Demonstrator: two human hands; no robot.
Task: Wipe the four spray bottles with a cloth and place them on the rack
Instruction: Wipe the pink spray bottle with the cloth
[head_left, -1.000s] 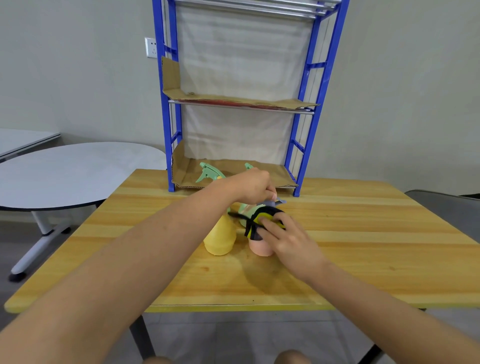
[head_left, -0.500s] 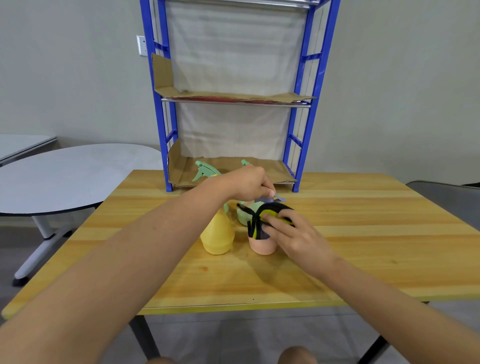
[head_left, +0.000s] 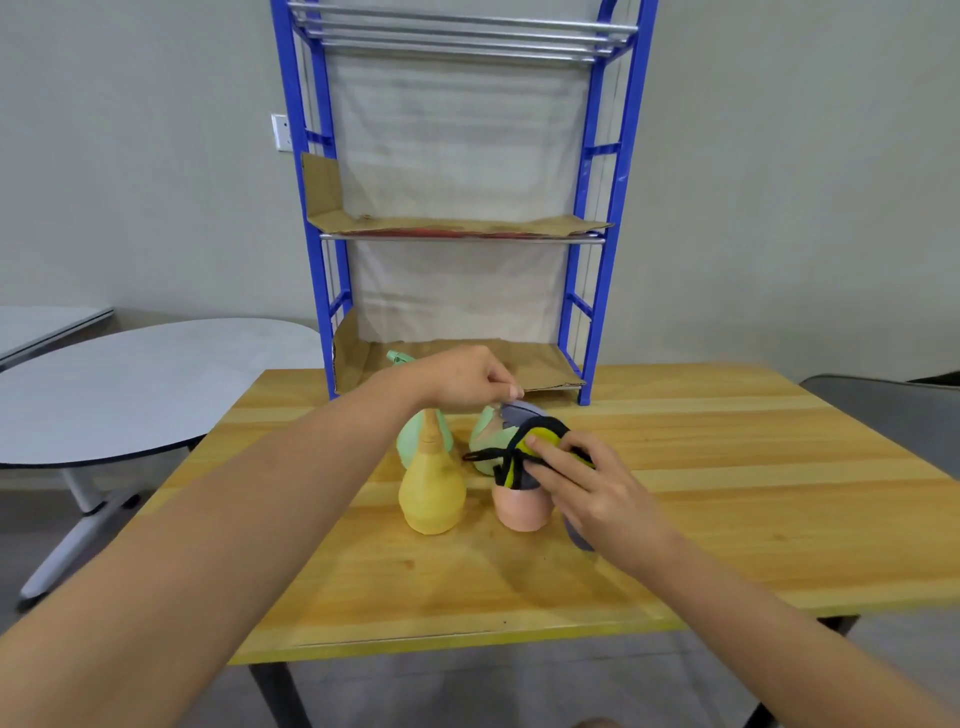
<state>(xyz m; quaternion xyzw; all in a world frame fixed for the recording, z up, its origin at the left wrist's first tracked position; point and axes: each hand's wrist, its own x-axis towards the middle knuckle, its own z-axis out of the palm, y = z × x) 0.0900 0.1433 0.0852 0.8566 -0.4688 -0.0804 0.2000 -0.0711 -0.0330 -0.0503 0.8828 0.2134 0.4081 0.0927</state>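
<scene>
Wiping: pink bottle (head_left: 521, 506) gets rubbed with the yellow-black cloth (head_left: 535, 451), upright on the table (head_left: 727, 499).
Right hand (head_left: 597, 488): fingers curled loosely over the cloth, pressing it to the bottle's upper part.
Left hand (head_left: 462, 376): fingers pinched shut on something at the bottle's top, likely the sprayer head; exact part can't be made out.
Bottle spots: yellow bottle (head_left: 431, 493) just beside the pink one on its left; two green bottles (head_left: 415, 441) behind them, near the rack (head_left: 597, 270). Rack shelves show no bottles yet.
Handling guess: small plastic bottles, look light and stiff, smooth pear-shaped bodies probably slippery; would tip easily if pushed at the top.
Grip advice: narrow neck or trigger head is the safest hold; wide belly is harder to close the hands round.
Cloth: soft, floppy, black edging with a loose loop sticking out left.
Hidden: pink bottle's neck and head covered by cloth and hands; green bottles mostly blocked by left wrist.
Unclear: fill level of any bottle; greyish patch under the right hand, can't say what it is.
</scene>
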